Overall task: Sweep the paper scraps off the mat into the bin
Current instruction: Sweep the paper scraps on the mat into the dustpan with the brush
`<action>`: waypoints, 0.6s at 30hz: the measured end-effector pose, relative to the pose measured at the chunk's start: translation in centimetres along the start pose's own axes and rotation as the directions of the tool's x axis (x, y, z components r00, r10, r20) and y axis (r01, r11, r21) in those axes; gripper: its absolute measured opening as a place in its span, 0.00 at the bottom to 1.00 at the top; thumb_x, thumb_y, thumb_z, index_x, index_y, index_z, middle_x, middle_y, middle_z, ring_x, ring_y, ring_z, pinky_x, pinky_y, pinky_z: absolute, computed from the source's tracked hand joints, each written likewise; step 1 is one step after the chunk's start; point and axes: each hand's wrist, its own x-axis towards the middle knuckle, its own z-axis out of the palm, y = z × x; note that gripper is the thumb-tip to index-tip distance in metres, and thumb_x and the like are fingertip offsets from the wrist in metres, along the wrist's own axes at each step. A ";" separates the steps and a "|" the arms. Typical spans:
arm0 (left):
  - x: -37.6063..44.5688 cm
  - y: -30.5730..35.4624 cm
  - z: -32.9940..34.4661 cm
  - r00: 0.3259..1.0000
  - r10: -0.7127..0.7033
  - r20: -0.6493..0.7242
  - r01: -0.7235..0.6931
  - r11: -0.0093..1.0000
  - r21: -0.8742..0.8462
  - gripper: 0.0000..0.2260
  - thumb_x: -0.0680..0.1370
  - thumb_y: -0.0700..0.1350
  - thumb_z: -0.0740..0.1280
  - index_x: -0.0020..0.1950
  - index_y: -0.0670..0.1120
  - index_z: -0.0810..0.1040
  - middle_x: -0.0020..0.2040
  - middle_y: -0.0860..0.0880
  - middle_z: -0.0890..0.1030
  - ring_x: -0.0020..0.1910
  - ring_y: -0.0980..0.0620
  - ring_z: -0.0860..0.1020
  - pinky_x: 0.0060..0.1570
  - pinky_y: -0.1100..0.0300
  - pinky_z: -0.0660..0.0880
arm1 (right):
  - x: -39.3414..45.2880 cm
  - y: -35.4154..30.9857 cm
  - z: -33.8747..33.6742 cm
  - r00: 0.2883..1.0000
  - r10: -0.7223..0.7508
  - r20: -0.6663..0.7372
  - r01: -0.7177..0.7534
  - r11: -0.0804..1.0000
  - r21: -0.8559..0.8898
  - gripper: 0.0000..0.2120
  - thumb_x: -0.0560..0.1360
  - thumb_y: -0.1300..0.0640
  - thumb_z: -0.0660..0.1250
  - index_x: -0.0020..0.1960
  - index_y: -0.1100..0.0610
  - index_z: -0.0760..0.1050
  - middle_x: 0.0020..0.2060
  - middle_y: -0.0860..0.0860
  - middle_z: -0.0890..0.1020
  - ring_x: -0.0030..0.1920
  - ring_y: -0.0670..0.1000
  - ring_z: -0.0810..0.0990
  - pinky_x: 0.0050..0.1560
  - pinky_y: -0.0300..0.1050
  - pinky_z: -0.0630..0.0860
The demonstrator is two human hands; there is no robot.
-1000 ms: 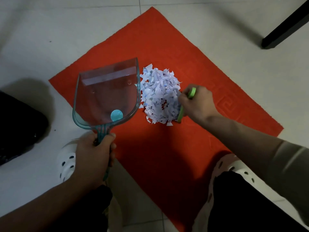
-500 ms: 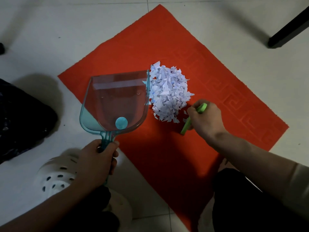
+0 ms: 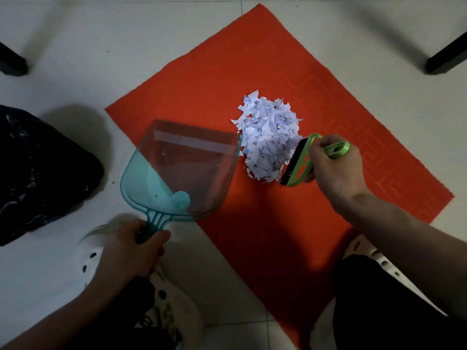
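Paper scraps (image 3: 269, 145) lie heaped on the red mat (image 3: 290, 59); right hand (image 3: 336, 170) grips a green brush (image 3: 300, 162) against them, left hand (image 3: 129, 251) clasps the teal dustpan (image 3: 182, 170) handle

I see one red mat (image 3: 252, 79), one paper-scrap pile (image 3: 269, 140), one dustpan (image 3: 182, 170), one brush (image 3: 300, 160), two white shoes (image 3: 174, 311), two black furniture legs (image 3: 447, 56).
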 end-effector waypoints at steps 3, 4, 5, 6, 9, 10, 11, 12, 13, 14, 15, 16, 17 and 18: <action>-0.2 -0.8 -0.4 1.000 0.012 0.008 -0.013 0.996 0.085 0.08 0.74 0.42 0.72 0.38 0.42 0.77 0.22 0.48 0.79 0.17 0.54 0.73 0.18 0.63 0.69 | -0.2 0.1 -0.3 0.999 -0.031 0.010 0.031 0.999 -0.024 0.05 0.72 0.58 0.62 0.40 0.54 0.75 0.33 0.60 0.80 0.34 0.64 0.81 0.31 0.53 0.78; -0.2 -1.0 -0.5 1.000 0.015 0.016 -0.017 0.995 0.102 0.07 0.74 0.42 0.73 0.38 0.43 0.77 0.23 0.48 0.79 0.17 0.53 0.74 0.19 0.63 0.70 | -0.2 0.2 -0.5 0.999 -0.042 0.003 0.042 0.998 -0.037 0.05 0.72 0.57 0.62 0.39 0.54 0.75 0.34 0.59 0.80 0.35 0.64 0.81 0.33 0.55 0.79; -0.2 -1.1 -0.7 0.999 0.021 0.025 -0.024 0.993 0.117 0.07 0.74 0.41 0.73 0.38 0.43 0.77 0.24 0.47 0.79 0.17 0.53 0.74 0.21 0.62 0.70 | -0.2 0.2 -0.7 0.999 -0.049 -0.004 0.048 0.998 -0.048 0.05 0.71 0.55 0.61 0.40 0.53 0.75 0.34 0.58 0.80 0.36 0.64 0.80 0.34 0.58 0.79; -0.2 -1.3 -0.9 0.999 0.030 0.036 -0.035 0.990 0.139 0.07 0.74 0.41 0.73 0.37 0.43 0.77 0.24 0.47 0.80 0.18 0.53 0.74 0.22 0.60 0.71 | -0.3 0.3 -0.9 0.999 -0.051 -0.010 0.050 0.997 -0.056 0.05 0.71 0.54 0.61 0.40 0.53 0.75 0.34 0.58 0.80 0.36 0.64 0.80 0.35 0.60 0.78; -0.4 -1.7 -1.5 0.996 0.073 0.049 -0.082 0.972 0.222 0.06 0.72 0.42 0.74 0.37 0.46 0.78 0.25 0.48 0.80 0.19 0.54 0.75 0.26 0.58 0.71 | -0.5 0.5 -1.4 0.999 -0.049 -0.013 0.048 0.997 -0.059 0.07 0.71 0.53 0.60 0.42 0.53 0.75 0.36 0.59 0.80 0.38 0.65 0.79 0.35 0.60 0.78; -0.5 -1.8 -1.7 0.996 0.081 0.042 -0.088 0.967 0.238 0.06 0.72 0.42 0.75 0.37 0.47 0.78 0.24 0.49 0.79 0.20 0.54 0.75 0.26 0.58 0.72 | -0.6 0.6 -1.5 0.999 -0.050 -0.014 0.049 0.997 -0.060 0.08 0.71 0.51 0.59 0.42 0.54 0.76 0.36 0.59 0.80 0.38 0.65 0.79 0.35 0.60 0.78; -0.6 -1.9 -1.8 0.996 0.086 0.035 -0.092 0.962 0.257 0.07 0.71 0.42 0.75 0.37 0.48 0.78 0.24 0.50 0.79 0.21 0.54 0.76 0.27 0.58 0.72 | -0.7 0.7 -1.5 0.998 -0.055 -0.014 0.054 0.996 -0.064 0.10 0.70 0.50 0.59 0.42 0.54 0.75 0.37 0.60 0.79 0.38 0.65 0.79 0.35 0.60 0.78; -0.6 -2.0 -1.9 0.995 0.096 0.034 -0.102 0.954 0.284 0.08 0.70 0.42 0.76 0.37 0.49 0.78 0.24 0.50 0.79 0.23 0.53 0.77 0.29 0.57 0.73 | -0.8 0.8 -1.5 0.998 -0.062 -0.013 0.061 0.996 -0.070 0.11 0.70 0.49 0.59 0.42 0.54 0.75 0.37 0.60 0.79 0.38 0.64 0.79 0.36 0.60 0.78; -0.7 -2.1 -1.9 0.993 0.105 0.045 -0.114 0.942 0.316 0.08 0.69 0.42 0.76 0.37 0.49 0.77 0.26 0.51 0.79 0.25 0.51 0.78 0.31 0.58 0.73 | -1.0 0.9 -1.4 0.998 -0.070 -0.011 0.069 0.995 -0.077 0.11 0.69 0.48 0.58 0.42 0.54 0.75 0.37 0.60 0.79 0.38 0.64 0.79 0.36 0.60 0.78; -0.8 -2.2 -1.8 0.992 0.110 0.063 -0.126 0.929 0.347 0.09 0.69 0.43 0.76 0.38 0.48 0.76 0.27 0.51 0.80 0.28 0.51 0.79 0.32 0.59 0.71 | -1.0 1.1 -1.3 0.997 -0.080 -0.008 0.079 0.993 -0.088 0.11 0.69 0.48 0.58 0.42 0.53 0.75 0.37 0.59 0.79 0.38 0.64 0.79 0.37 0.60 0.78; -0.8 -2.3 -1.7 0.990 0.113 0.083 -0.136 0.918 0.373 0.08 0.69 0.44 0.76 0.40 0.48 0.76 0.29 0.51 0.80 0.29 0.51 0.79 0.32 0.61 0.70 | -1.0 1.2 -1.3 0.996 -0.094 -0.003 0.093 0.990 -0.103 0.10 0.69 0.48 0.58 0.42 0.53 0.75 0.38 0.59 0.79 0.38 0.63 0.79 0.38 0.59 0.78; -0.9 -2.4 -1.6 0.988 0.117 0.105 -0.149 0.908 0.392 0.08 0.69 0.45 0.76 0.42 0.48 0.78 0.30 0.51 0.80 0.30 0.52 0.79 0.31 0.62 0.69 | -0.9 1.3 -1.3 0.994 -0.109 0.002 0.108 0.986 -0.123 0.10 0.70 0.49 0.58 0.42 0.52 0.75 0.39 0.59 0.79 0.38 0.62 0.79 0.39 0.59 0.78; -1.0 -2.4 -1.4 0.985 0.121 0.126 -0.163 0.901 0.403 0.07 0.70 0.45 0.75 0.44 0.49 0.79 0.30 0.53 0.80 0.30 0.54 0.79 0.30 0.64 0.68 | -0.8 1.4 -1.3 0.992 -0.125 0.008 0.125 0.982 -0.142 0.10 0.70 0.49 0.58 0.43 0.52 0.75 0.40 0.58 0.79 0.39 0.61 0.79 0.39 0.57 0.78; -1.1 -2.4 -1.3 0.981 0.126 0.147 -0.176 0.896 0.409 0.07 0.70 0.46 0.75 0.43 0.50 0.78 0.30 0.54 0.80 0.29 0.56 0.79 0.29 0.65 0.68 | -0.6 1.5 -1.5 0.990 -0.141 0.008 0.140 0.977 -0.159 0.10 0.71 0.50 0.57 0.43 0.53 0.75 0.41 0.58 0.79 0.39 0.60 0.79 0.38 0.54 0.76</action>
